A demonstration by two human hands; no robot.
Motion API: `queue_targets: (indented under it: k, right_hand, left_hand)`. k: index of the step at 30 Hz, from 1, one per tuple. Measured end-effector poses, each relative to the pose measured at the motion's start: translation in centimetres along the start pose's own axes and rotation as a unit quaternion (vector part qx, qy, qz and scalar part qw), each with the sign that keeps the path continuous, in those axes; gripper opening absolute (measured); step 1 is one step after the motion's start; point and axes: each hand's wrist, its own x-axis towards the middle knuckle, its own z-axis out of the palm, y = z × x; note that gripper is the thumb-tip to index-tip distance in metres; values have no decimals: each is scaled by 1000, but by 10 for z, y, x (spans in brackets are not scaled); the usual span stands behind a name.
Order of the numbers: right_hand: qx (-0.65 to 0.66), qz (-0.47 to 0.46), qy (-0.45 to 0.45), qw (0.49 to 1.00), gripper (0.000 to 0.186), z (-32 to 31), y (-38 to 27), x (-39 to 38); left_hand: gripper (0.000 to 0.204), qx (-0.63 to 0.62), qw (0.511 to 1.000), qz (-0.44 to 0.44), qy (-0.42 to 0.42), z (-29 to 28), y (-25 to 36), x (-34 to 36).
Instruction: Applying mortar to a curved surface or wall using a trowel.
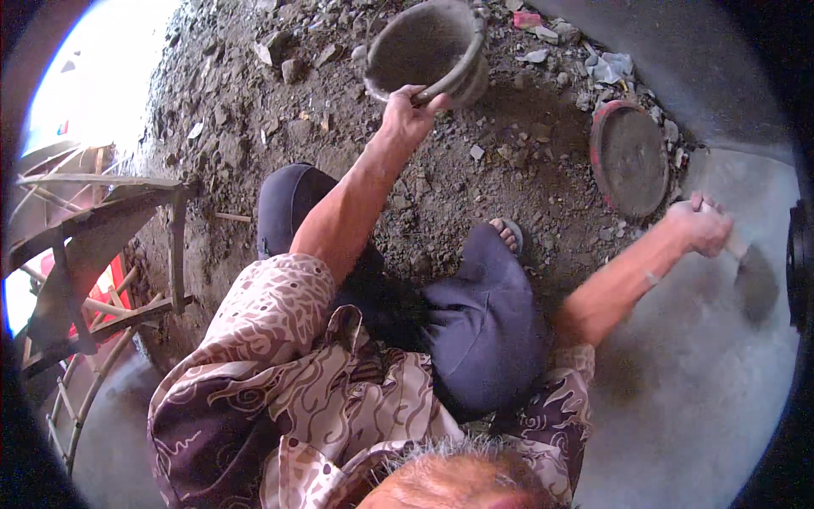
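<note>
My left hand (411, 117) is closed on the near rim of a mortar-coated grey bucket (471, 72), which tips so its dark inside shows. What the bucket holds is hard to make out. At the right, my right hand (702, 227) is wrapped round the pale handle of a trowel (756, 286). The trowel's dark, grey-smeared blade lies over the smooth grey wall (678, 382); whether it touches the surface I cannot tell. Between the hands, farther off, a shallow round tub (634, 161) with a red rim has grey mortar in it.
Rough ground (339, 51) with stones, rubble and scraps surrounds my sandalled foot (506, 236). A wooden and bamboo frame (102, 195) stands at the left beside bright light. Another smooth grey wall (678, 59) rises at the far right. A red scrap (526, 19) lies near it.
</note>
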Motion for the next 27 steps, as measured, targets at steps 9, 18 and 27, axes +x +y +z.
queue_targets:
  k: [9, 18, 27]
  right_hand:
    - [-164, 168, -228, 945, 20, 3, 104, -66]
    - [-207, 294, -336, 871, 20, -24, 152, -98]
    - [-171, 310, -249, 902, 25, -69, 134, -95]
  left_hand:
    - [19, -174, 979, -93, 49, 2, -2, 18]
    - [20, -131, 978, -161, 14, -4, -2, 30]
    - [54, 83, 978, -6, 191, -41, -8, 17]
